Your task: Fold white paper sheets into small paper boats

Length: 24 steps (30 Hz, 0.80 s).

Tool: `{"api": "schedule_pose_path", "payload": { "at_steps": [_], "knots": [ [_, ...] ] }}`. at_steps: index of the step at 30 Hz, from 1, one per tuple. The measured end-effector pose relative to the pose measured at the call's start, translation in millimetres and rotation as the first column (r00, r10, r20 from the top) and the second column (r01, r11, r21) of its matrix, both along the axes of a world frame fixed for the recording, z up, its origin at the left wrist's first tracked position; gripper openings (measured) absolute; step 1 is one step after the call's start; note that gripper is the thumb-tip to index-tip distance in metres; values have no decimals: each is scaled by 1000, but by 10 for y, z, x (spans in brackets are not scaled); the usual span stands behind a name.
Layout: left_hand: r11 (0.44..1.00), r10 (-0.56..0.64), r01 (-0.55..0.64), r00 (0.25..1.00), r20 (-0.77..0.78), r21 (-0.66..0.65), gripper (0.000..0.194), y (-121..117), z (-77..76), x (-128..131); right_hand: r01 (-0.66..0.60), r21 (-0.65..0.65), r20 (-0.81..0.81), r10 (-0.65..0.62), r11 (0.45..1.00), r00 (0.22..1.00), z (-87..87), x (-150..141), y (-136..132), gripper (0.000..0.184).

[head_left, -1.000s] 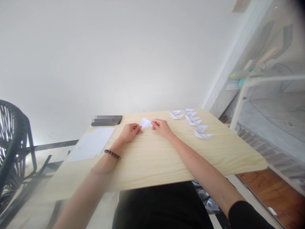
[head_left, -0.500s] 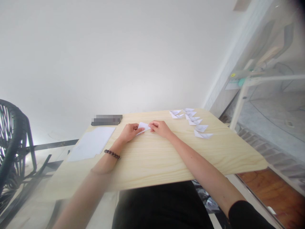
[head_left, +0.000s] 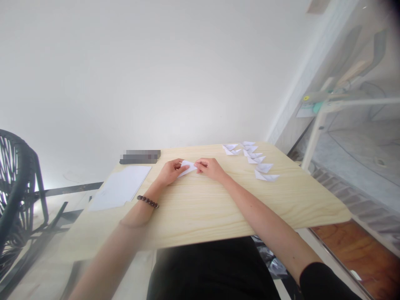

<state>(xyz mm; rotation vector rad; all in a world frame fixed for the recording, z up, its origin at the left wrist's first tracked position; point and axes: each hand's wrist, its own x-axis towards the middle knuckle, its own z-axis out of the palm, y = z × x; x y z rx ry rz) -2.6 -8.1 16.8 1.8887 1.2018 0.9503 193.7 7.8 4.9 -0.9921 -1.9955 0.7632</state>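
A small folded piece of white paper [head_left: 188,168] is held between my two hands above the middle of the table. My left hand [head_left: 172,171] grips its left side, thumb on the near face and fingers behind. At its right corner, my right hand [head_left: 206,167] pinches the paper between thumb and fingertips. Several folded white paper boats [head_left: 254,157] stand in loose rows to the right, apart from my hands. A stack of flat white paper sheets [head_left: 120,187] lies to the left of my left hand.
The pale wooden table [head_left: 200,216] meets a white wall at the back. A dark, partly pixelated box-like object [head_left: 139,157] sits at the back left. A dark woven chair [head_left: 18,179] stands left of the table, and a white metal frame [head_left: 315,133] to the right.
Both hands keep hold of the folded paper in nearly the same place. My left fingers have shifted slightly on the paper, its angle a little changed.
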Motion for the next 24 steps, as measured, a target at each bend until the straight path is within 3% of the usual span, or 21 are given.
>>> {"api": "schedule_pose_path", "payload": {
  "at_steps": [5,24],
  "knots": [
    [1000,-24,24,999,22,-17,36,20,3,-10,-2,-3,14,2,1000,1000,-1,-10,-5,27],
    [994,101,-95,987,-124,54,44,-9,64,-3,-15,-2,21,15,1000,1000,-7,-1,2,27]
  ]
}}
